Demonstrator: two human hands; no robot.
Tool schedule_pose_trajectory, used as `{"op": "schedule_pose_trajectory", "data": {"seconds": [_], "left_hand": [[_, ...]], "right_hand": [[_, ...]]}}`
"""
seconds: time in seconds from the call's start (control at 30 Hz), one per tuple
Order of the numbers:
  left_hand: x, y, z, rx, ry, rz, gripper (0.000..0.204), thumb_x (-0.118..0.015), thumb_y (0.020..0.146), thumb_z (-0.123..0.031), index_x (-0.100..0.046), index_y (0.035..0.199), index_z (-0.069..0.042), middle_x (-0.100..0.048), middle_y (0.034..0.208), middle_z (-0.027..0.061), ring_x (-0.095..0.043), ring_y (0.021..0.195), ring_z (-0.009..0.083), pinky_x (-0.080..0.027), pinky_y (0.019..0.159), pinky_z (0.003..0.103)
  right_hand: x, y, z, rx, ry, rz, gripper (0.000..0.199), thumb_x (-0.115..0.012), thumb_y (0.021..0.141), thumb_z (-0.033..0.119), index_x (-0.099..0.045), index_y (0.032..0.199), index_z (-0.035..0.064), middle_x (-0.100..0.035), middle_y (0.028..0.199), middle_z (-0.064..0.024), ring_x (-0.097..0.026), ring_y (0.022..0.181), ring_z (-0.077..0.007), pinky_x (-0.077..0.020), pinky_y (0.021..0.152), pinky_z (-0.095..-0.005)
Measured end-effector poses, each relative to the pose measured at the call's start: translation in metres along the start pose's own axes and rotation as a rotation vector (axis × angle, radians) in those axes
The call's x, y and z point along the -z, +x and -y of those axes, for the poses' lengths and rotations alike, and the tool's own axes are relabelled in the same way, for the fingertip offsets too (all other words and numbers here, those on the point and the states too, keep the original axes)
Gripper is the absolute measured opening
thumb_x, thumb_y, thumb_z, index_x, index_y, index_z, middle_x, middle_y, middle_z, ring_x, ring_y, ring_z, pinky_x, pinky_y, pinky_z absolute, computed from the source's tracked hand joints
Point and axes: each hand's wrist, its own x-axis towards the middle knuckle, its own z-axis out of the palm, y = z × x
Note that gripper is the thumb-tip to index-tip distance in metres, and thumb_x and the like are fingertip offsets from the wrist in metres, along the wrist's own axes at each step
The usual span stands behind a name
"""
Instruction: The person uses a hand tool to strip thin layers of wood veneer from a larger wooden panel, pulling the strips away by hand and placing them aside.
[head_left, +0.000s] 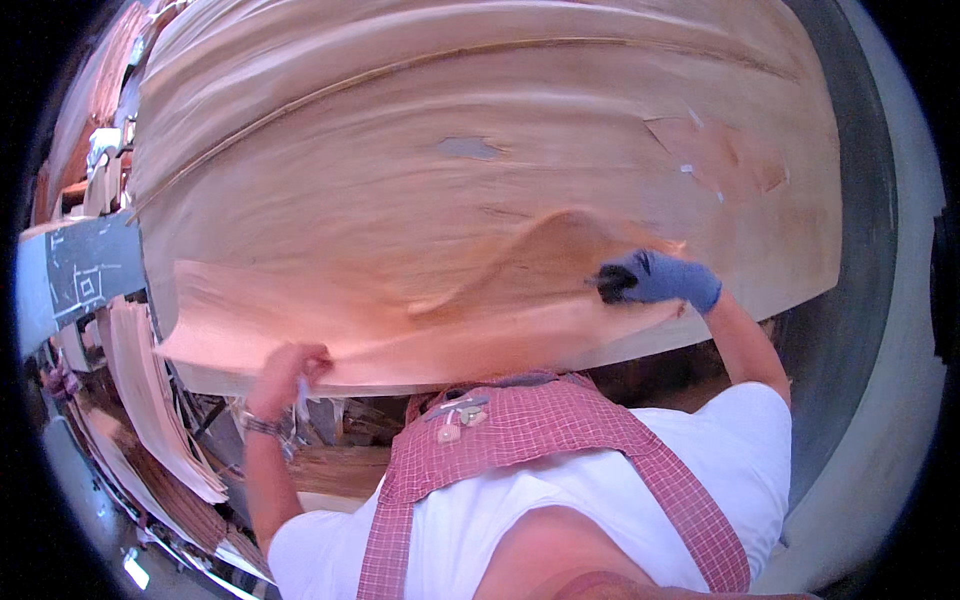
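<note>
Lower centre of frame: person's torso in white shirt with red-checked apron; small pale clips or tags sit on the apron bib

Left hand, bare, wristwatch on the wrist, lower left of centre. Fingers curled shut over the near edge of the top veneer sheet; something thin and pale hangs from the fist, cannot tell what

Right hand, in a blue-grey glove, right of centre. Fingers closed, pinching the same sheet where it is lifted; dark fingertip patch of the glove points toward frame left

The top veneer sheet is thin, reddish-tan, and lies across the middle of the frame. It is buckled into a raised hump between the two hands, with its near edge curling up off the layer beneath

Beneath and beyond it: stack of wide veneer sheets fills the upper half, pale wood grain, a grey patch at upper centre, a darker reddish patch with white flecks at upper right

Left edge: grey board with chalk marks, and loose veneer strips hanging below it

Far right: grey floor
</note>
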Motion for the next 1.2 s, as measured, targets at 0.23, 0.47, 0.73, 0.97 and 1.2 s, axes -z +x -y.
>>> {"op": "schedule_pose_trajectory", "data": {"seconds": [0.23, 0.47, 0.73, 0.97, 1.2], "left_hand": [[0.131, 0.143, 0.034, 0.073, 0.121, -0.297, 0.015, -0.057, 0.086, -0.012, -0.07, 0.091, -0.009, -0.072, 0.087, 0.0101, -0.068, 0.079, 0.0227, -0.05, 0.07, 0.035], [0.166, 0.237, 0.024, -0.093, 0.963, -0.652, 0.013, -0.058, 0.085, -0.015, -0.068, 0.093, -0.015, -0.068, 0.09, 0.0116, -0.064, 0.094, 0.0316, -0.044, 0.087, 0.048], [0.049, 0.253, -0.135, -0.438, 0.104, -0.473, 0.029, -0.058, 0.09, -0.023, -0.068, 0.113, -0.009, -0.067, 0.11, 0.0166, -0.061, 0.1, 0.0323, -0.047, 0.088, 0.044], [-0.067, 0.267, -0.159, -0.349, 0.619, -0.706, 0.062, -0.059, 0.091, -0.044, -0.043, 0.143, -0.015, -0.037, 0.151, 0.0145, -0.039, 0.137, 0.0323, -0.032, 0.108, 0.054], [-0.068, 0.287, -0.135, -0.228, 0.145, -0.939, 0.052, -0.056, 0.092, -0.025, -0.045, 0.139, -0.004, -0.041, 0.146, 0.0175, -0.043, 0.131, 0.035, -0.038, 0.105, 0.046]], "right_hand": [[0.09, 0.161, -0.004, -0.004, -0.04, -0.154, 0.033, -0.074, 0.082, 0.021, -0.063, 0.107, 0.0017, -0.07, 0.098, -0.0151, -0.064, 0.087, -0.025, -0.0494, 0.081, -0.0351], [0.124, 0.209, -0.031, -0.136, -0.219, -0.302, 0.042, -0.08, 0.073, 0.031, -0.067, 0.102, 0.0039, -0.07, 0.095, -0.0152, -0.063, 0.085, -0.0235, -0.0485, 0.078, -0.0363], [0.118, 0.249, -0.039, -0.172, -0.404, -0.398, 0.035, -0.077, 0.075, 0.035, -0.067, 0.094, 0.0076, -0.069, 0.092, -0.0163, -0.064, 0.088, -0.0344, -0.0497, 0.077, -0.0423], [0.12, 0.235, -0.013, -0.084, -0.431, -0.635, 0.033, -0.071, 0.082, 0.033, -0.063, 0.1, 0.0068, -0.065, 0.094, -0.0177, -0.063, 0.086, -0.0365, -0.0497, 0.078, -0.0445], [0.039, 0.27, 0.041, -0.08, -0.766, -0.347, 0.032, -0.044, 0.098, 0.021, -0.048, 0.124, 0.0049, -0.066, 0.078, -0.0172, -0.067, 0.067, -0.0311, -0.0491, 0.054, -0.0474]]}}
